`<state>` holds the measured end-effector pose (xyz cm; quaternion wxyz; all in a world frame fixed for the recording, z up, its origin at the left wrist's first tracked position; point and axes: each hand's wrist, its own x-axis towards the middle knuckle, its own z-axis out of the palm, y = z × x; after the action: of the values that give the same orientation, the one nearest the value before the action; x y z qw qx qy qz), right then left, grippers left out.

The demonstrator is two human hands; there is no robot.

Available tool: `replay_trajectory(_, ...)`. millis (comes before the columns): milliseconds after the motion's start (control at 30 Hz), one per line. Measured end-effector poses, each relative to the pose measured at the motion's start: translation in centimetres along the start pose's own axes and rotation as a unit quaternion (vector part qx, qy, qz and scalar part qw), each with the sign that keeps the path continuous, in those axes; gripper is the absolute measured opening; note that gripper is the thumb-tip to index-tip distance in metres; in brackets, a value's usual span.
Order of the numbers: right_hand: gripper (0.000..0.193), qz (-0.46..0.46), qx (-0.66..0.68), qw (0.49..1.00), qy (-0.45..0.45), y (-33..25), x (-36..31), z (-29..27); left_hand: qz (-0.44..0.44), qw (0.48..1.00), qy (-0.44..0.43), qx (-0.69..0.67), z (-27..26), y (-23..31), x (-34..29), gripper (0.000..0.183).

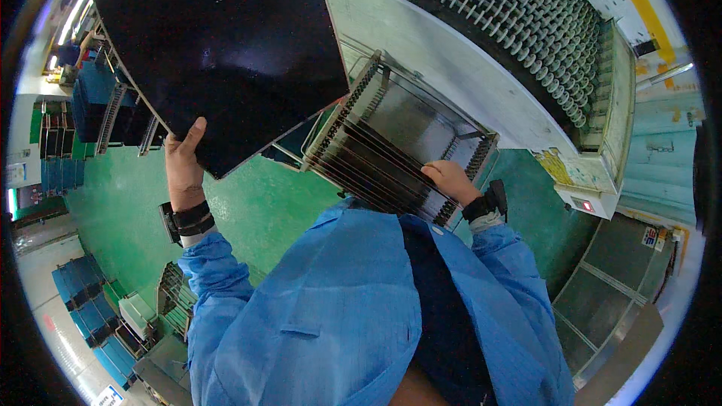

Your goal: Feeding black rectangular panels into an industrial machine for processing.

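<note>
A large glossy black panel (233, 53) is tilted up at the upper left. My left hand (186, 162) grips it near its lower corner, the thumb on its face and the fingers hidden behind. Right of it stands a metal rack (481, 146) with toothed side rails. Several thin dark panels (383, 162) sit side by side in its slots. My right hand (451, 180) is closed at the right ends of these panels, its fingers curled; whether it pinches a panel edge is hidden.
A conveyor (511, 22) with rows of small white rollers runs behind the rack, in a pale housing (421, 22). Green floor (271, 188) lies below. Blue stacks (83, 297) and other racks stand at the left; a grey metal cabinet (609, 293) is at the lower right.
</note>
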<state>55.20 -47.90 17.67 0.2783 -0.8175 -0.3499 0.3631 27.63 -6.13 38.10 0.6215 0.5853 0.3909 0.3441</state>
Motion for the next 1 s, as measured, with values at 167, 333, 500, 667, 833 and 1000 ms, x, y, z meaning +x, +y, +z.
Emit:
replay_trajectory(167,0.025,-0.13,-0.208,0.967,0.072,0.6,-0.3,2.2,-0.015,0.999,-0.02,-0.031,1.0,-0.2,0.2,0.028)
replay_trajectory(333,0.02,-0.149,-0.185,0.962,0.131,-1.7,-2.2,1.5,-0.014,0.999,-0.027,-0.044,2.9,0.9,0.5,0.03)
replay_trajectory(500,0.02,-0.201,-0.134,0.96,0.138,-4.7,-3.3,-1.2,0.016,0.991,-0.075,-0.11,3.5,3.1,1.9,0.03)
replay_trajectory(667,0.015,-0.216,-0.142,0.941,0.22,-7.1,-3.7,-2.4,0.016,0.988,-0.08,-0.134,3.8,3.3,5.3,0.029)
replay_trajectory(833,0.006,-0.19,-0.243,0.924,0.227,-11.2,-7.6,-9.2,0.037,0.976,-0.117,-0.179,7.5,5.6,6.8,0.035)
replay_trajectory(1000,0.016,-0.19,-0.165,0.885,0.392,-12.4,-11.9,-18.4,0.05,0.978,-0.121,-0.163,8.4,7.2,8.2,0.041)
